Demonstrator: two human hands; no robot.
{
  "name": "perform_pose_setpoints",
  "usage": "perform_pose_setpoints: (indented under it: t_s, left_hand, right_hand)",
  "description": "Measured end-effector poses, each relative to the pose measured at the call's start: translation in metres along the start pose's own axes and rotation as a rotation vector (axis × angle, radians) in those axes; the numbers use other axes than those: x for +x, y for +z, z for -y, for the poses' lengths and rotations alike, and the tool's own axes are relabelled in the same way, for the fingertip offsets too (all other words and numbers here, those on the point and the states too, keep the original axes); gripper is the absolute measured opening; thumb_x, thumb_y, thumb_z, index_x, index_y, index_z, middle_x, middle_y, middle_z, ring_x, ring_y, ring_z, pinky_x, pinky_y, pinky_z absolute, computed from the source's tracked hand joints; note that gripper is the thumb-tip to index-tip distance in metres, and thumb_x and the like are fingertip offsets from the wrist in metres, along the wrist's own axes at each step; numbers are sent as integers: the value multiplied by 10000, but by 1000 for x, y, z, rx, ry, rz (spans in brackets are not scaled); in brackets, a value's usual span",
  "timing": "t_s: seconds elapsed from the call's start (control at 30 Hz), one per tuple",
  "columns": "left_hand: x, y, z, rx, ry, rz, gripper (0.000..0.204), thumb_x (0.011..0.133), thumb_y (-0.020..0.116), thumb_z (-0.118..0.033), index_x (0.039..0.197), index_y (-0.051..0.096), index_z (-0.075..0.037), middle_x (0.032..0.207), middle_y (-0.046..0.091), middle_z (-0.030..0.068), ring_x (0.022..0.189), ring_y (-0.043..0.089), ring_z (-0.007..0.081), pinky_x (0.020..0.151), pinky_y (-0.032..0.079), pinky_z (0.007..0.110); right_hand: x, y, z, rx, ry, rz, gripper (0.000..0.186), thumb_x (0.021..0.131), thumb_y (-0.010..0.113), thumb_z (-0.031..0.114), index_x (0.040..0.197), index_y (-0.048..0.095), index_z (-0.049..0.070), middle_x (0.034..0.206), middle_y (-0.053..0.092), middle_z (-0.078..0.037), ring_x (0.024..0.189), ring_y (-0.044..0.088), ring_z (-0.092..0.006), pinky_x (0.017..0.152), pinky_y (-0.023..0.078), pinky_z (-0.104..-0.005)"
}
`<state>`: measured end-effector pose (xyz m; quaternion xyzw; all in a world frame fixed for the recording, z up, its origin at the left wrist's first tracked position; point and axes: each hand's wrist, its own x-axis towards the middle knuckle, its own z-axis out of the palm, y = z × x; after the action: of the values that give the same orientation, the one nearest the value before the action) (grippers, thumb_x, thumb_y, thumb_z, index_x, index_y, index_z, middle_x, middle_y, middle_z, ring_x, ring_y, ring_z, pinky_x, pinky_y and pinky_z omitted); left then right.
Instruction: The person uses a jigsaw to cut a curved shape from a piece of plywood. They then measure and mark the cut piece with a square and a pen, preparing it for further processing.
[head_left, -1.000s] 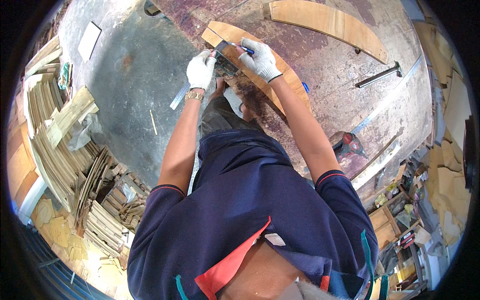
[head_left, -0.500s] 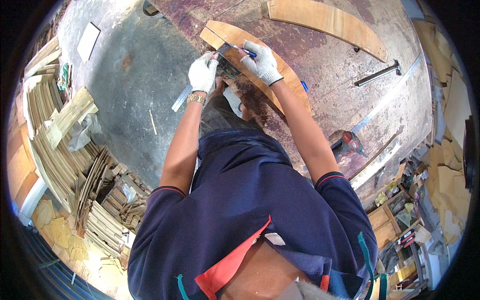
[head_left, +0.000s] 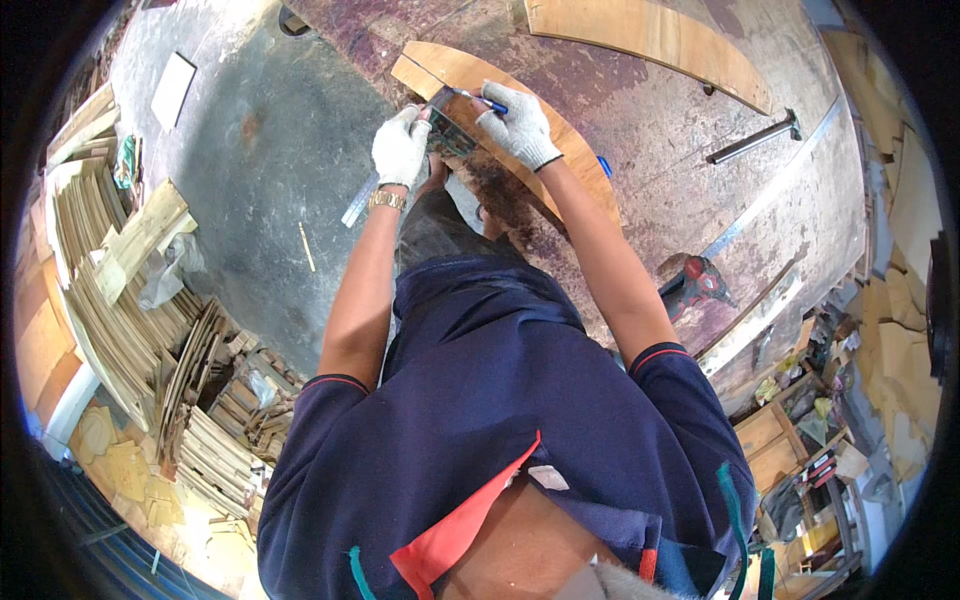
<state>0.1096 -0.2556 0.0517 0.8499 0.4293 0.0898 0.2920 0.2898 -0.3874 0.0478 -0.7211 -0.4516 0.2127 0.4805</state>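
Note:
A curved, light-coloured wooden board (head_left: 560, 135) lies in front of me with a dark line across its far-left end. My right hand (head_left: 522, 128), in a white knit glove, rests over the board, closed around a blue pen (head_left: 492, 104). The pen's tip points left, close to the board's inner edge. My left hand (head_left: 400, 150), gloved too, is closed at that edge on a metal ruler (head_left: 360, 200), whose end sticks out below the wrist. A dark object (head_left: 452, 135) sits between my hands; its kind is unclear.
Another curved board (head_left: 650, 45) lies at the far right. Nearer are a hammer-like tool (head_left: 755, 138), a long metal straightedge (head_left: 770, 190) and a red-and-black power tool (head_left: 697, 282). Stacked wood strips (head_left: 95, 240) stand at the left; a white panel (head_left: 173, 90) lies far left.
The view has shifted very slightly. Both hands, the pen and the board stay in nearly the same places relative to each other.

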Motion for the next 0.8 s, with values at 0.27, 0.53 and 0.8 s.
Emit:
perform_pose_setpoints:
  t_s: [0.27, 0.53, 0.8]
  left_hand:
    - [-5, 7, 0, 24, 13, -33, 349, 1010, 606, -386, 1114, 758, -89, 908, 723, 224, 856, 715, 395, 735, 540, 444]
    - [-13, 7, -11, 1, -37, 18, 306, 993, 608, -394, 1063, 756, -136, 923, 727, 198, 872, 700, 416, 752, 543, 477]
    - [-24, 14, -18, 25, 14, -41, 298, 993, 612, -375, 1044, 753, -117, 920, 729, 192, 872, 702, 409, 748, 548, 469]
  right_hand:
    - [-4, -2, 2, -28, 17, 24, 219, 945, 694, 250, 1033, 718, 51, 857, 690, -182, 752, 685, -367, 667, 528, -422]
    - [-12, -9, 6, -21, 37, 29, 227, 952, 687, 271, 1040, 712, 63, 811, 683, -173, 732, 686, -354, 669, 525, -410]
    - [-22, -14, 6, -49, 97, 48, 231, 958, 680, 272, 1064, 720, 70, 816, 684, -180, 758, 696, -345, 681, 528, -410]
